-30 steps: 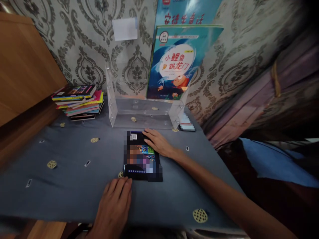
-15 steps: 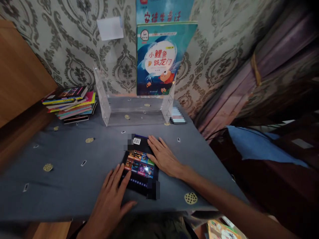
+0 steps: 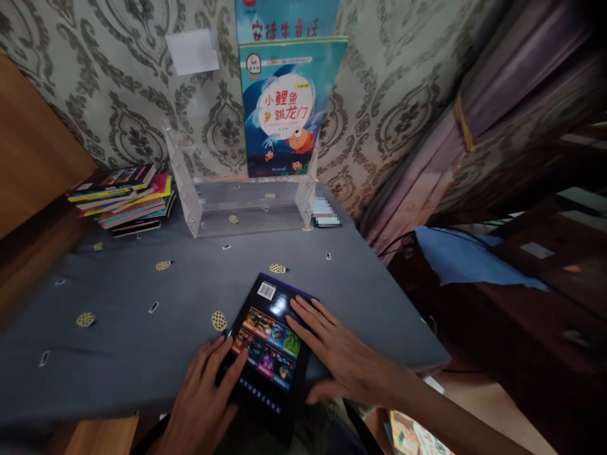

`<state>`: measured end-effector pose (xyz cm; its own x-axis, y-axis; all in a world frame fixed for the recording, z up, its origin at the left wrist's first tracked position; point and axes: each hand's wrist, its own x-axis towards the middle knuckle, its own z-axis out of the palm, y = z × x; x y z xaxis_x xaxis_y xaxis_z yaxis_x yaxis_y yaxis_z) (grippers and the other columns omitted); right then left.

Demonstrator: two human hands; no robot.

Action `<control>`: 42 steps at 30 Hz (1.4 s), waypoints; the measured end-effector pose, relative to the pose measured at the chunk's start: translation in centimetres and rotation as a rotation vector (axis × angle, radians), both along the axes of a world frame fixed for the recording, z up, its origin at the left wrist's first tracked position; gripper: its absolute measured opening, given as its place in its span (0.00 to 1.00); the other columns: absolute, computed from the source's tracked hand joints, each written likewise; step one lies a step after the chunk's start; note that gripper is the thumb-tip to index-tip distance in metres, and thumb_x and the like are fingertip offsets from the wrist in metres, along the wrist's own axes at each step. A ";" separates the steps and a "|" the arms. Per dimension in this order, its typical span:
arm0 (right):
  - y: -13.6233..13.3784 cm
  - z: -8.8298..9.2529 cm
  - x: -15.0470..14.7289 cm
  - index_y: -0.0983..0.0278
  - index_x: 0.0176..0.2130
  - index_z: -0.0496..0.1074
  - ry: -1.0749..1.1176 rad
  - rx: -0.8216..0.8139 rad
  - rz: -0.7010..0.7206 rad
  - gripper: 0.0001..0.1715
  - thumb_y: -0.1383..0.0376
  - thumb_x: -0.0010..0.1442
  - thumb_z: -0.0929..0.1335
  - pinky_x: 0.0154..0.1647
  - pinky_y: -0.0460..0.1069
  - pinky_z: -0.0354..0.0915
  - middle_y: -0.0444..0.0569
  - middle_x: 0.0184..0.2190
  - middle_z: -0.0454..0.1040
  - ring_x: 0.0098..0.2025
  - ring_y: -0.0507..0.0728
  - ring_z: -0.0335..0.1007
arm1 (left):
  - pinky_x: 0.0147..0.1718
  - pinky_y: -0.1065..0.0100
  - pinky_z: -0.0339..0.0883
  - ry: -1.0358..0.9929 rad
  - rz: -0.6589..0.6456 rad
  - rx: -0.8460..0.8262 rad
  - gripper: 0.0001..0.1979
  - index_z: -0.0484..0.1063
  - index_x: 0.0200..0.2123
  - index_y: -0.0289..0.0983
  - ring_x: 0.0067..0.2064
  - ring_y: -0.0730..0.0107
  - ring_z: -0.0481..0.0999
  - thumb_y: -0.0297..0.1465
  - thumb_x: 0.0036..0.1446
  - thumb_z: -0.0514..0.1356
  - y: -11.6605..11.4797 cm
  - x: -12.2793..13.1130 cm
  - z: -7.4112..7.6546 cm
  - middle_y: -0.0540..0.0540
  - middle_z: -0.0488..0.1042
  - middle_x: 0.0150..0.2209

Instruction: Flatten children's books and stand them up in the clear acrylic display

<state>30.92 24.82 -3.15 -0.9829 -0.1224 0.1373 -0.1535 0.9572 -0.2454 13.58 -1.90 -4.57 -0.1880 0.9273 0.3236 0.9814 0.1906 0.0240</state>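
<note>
A dark book, with a barcode and rows of small coloured pictures on its upper face, lies slanted at the front edge of the table. Its near end reaches over that edge. My left hand rests with spread fingers on the book's left side. On its right side lie the outstretched fingers of my right hand, with the thumb apart near the table edge. Neither hand is closed round the book.
Behind stands a clear acrylic rack holding upright blue books. A stack of books sits at the back left of the grey-blue tablecloth. Blue cloth lies at the right, and a colourful book is below the table.
The dark book has moved toward me, its near end now past the table edge. Both hands moved nearer with it. The camera view has shifted slightly to the right.
</note>
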 end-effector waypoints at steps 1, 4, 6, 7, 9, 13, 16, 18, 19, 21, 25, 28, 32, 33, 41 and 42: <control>-0.2 0.0 0.3 0.67 0.73 0.38 -0.002 -0.005 -0.003 0.66 0.43 0.55 0.73 0.70 0.68 0.51 0.66 0.72 0.44 0.74 0.69 0.34 | 0.55 0.52 0.70 -0.027 0.004 0.003 0.37 0.62 0.65 0.42 0.60 0.52 0.68 0.18 0.51 0.55 -0.1 0.1 0.1 0.39 0.69 0.61; -0.7 -0.2 0.9 0.63 0.73 0.38 -0.001 -0.017 -0.049 0.62 0.57 0.58 0.75 0.71 0.67 0.51 0.63 0.73 0.45 0.75 0.67 0.34 | 0.53 0.54 0.71 -0.109 -0.027 0.029 0.34 0.63 0.64 0.43 0.58 0.54 0.69 0.18 0.55 0.54 -0.2 -0.4 0.9 0.40 0.70 0.59; -0.9 -0.6 1.0 0.61 0.73 0.37 0.006 -0.043 -0.062 0.59 0.60 0.59 0.74 0.71 0.67 0.49 0.61 0.73 0.45 0.75 0.66 0.35 | 0.51 0.55 0.71 -0.152 -0.074 0.088 0.28 0.65 0.63 0.43 0.57 0.55 0.70 0.23 0.60 0.56 0.0 -1.2 2.1 0.40 0.72 0.57; -0.9 -0.8 1.1 0.61 0.73 0.38 0.013 -0.065 -0.061 0.57 0.60 0.60 0.73 0.71 0.66 0.49 0.60 0.73 0.45 0.75 0.65 0.35 | 0.50 0.56 0.71 -0.170 -0.101 0.128 0.25 0.66 0.62 0.43 0.55 0.55 0.72 0.27 0.62 0.57 0.3 -1.7 2.8 0.41 0.73 0.56; -0.8 -0.9 1.0 0.58 0.73 0.40 0.037 -0.120 -0.064 0.49 0.63 0.65 0.69 0.72 0.65 0.49 0.57 0.73 0.46 0.75 0.63 0.37 | 0.48 0.58 0.71 -0.213 -0.159 0.212 0.22 0.67 0.60 0.43 0.52 0.56 0.74 0.35 0.63 0.60 1.0 -2.6 4.5 0.41 0.76 0.52; 0.0 -0.1 0.5 0.54 0.71 0.50 0.101 -0.298 -0.106 0.33 0.65 0.71 0.60 0.70 0.61 0.55 0.52 0.71 0.56 0.72 0.59 0.49 | 0.47 0.61 0.70 -0.407 -0.156 0.356 0.27 0.68 0.59 0.44 0.47 0.59 0.78 0.46 0.60 0.63 3.2 -3.7 7.5 0.45 0.80 0.45; 0.6 0.8 -0.7 0.54 0.68 0.57 0.169 -0.496 -0.131 0.26 0.61 0.73 0.57 0.67 0.61 0.60 0.52 0.66 0.64 0.67 0.58 0.59 | 0.46 0.62 0.71 -0.717 -0.080 0.477 0.28 0.69 0.58 0.44 0.43 0.61 0.80 0.47 0.57 0.66 5.7 -4.2 8.5 0.47 0.81 0.40; 0.8 1.2 -1.7 0.55 0.64 0.62 0.227 -0.622 -0.161 0.23 0.58 0.73 0.57 0.64 0.61 0.64 0.53 0.61 0.70 0.63 0.59 0.65 | 0.43 0.63 0.71 -0.959 -0.061 0.580 0.26 0.70 0.56 0.41 0.41 0.61 0.80 0.47 0.59 0.64 7.7 -4.5 8.4 0.46 0.80 0.39; 0.9 1.4 -2.3 0.57 0.62 0.65 0.255 -0.676 -0.184 0.23 0.57 0.73 0.57 0.62 0.60 0.65 0.53 0.59 0.72 0.61 0.59 0.68 | 0.43 0.63 0.72 -1.064 -0.063 0.624 0.25 0.70 0.55 0.39 0.40 0.62 0.80 0.47 0.60 0.62 8.8 -4.7 8.1 0.45 0.80 0.38; 0.9 1.6 -3.6 0.60 0.57 0.70 0.305 -0.767 -0.238 0.22 0.55 0.72 0.58 0.57 0.58 0.68 0.53 0.52 0.76 0.54 0.60 0.72 | 0.46 0.62 0.71 -1.205 -0.060 0.671 0.24 0.71 0.53 0.37 0.41 0.63 0.79 0.48 0.63 0.59 11.0 -5.0 7.3 0.43 0.79 0.40; 1.0 1.9 -6.1 0.64 0.45 0.76 0.436 -0.928 -0.366 0.27 0.47 0.70 0.59 0.45 0.53 0.69 0.49 0.37 0.78 0.40 0.59 0.73 | 0.55 0.59 0.68 -1.282 0.085 0.729 0.26 0.74 0.51 0.38 0.53 0.58 0.76 0.52 0.64 0.54 14.6 -5.6 5.9 0.40 0.78 0.50; 1.2 2.2 -7.9 0.65 0.40 0.77 0.498 -1.108 -0.414 0.34 0.41 0.66 0.60 0.41 0.51 0.68 0.48 0.33 0.77 0.37 0.58 0.71 | 0.59 0.58 0.66 -1.327 0.151 0.754 0.28 0.74 0.53 0.39 0.60 0.56 0.71 0.54 0.65 0.51 16.7 -6.1 5.8 0.42 0.76 0.55; 1.3 2.5 -9.9 0.65 0.38 0.77 0.463 -1.377 -0.449 0.37 0.35 0.57 0.66 0.40 0.51 0.67 0.48 0.32 0.78 0.37 0.59 0.72 | 0.62 0.58 0.63 -1.530 0.064 0.792 0.29 0.74 0.55 0.40 0.63 0.60 0.69 0.53 0.67 0.48 18.7 -6.9 6.8 0.44 0.76 0.57; 1.3 2.5 -10.2 0.65 0.38 0.78 0.430 -1.452 -0.445 0.37 0.35 0.55 0.67 0.41 0.51 0.68 0.48 0.33 0.78 0.38 0.59 0.73 | 0.63 0.58 0.63 -1.605 0.052 0.787 0.28 0.74 0.55 0.40 0.62 0.60 0.70 0.52 0.67 0.49 18.9 -7.1 7.1 0.44 0.76 0.57; 0.7 1.6 -11.5 0.64 0.40 0.79 0.228 -1.839 -0.477 0.35 0.38 0.50 0.73 0.48 0.54 0.68 0.49 0.36 0.81 0.40 0.60 0.77 | 0.56 0.58 0.70 -1.861 0.312 0.637 0.20 0.78 0.48 0.36 0.52 0.60 0.80 0.45 0.67 0.55 19.6 -9.5 7.0 0.42 0.81 0.48; 0.8 1.6 -11.4 0.63 0.40 0.79 0.225 -1.838 -0.498 0.35 0.37 0.49 0.73 0.47 0.53 0.69 0.49 0.35 0.81 0.40 0.60 0.77 | 0.55 0.59 0.71 -1.872 0.336 0.612 0.20 0.78 0.47 0.36 0.50 0.60 0.80 0.44 0.67 0.56 19.7 -9.9 6.7 0.42 0.82 0.47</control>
<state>19.48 25.59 -1.57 -0.8265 0.5456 -0.1385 -0.1561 -0.4585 -0.8749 3.71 17.79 2.16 -0.7177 0.6526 -0.2429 -0.4011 -0.1023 0.9103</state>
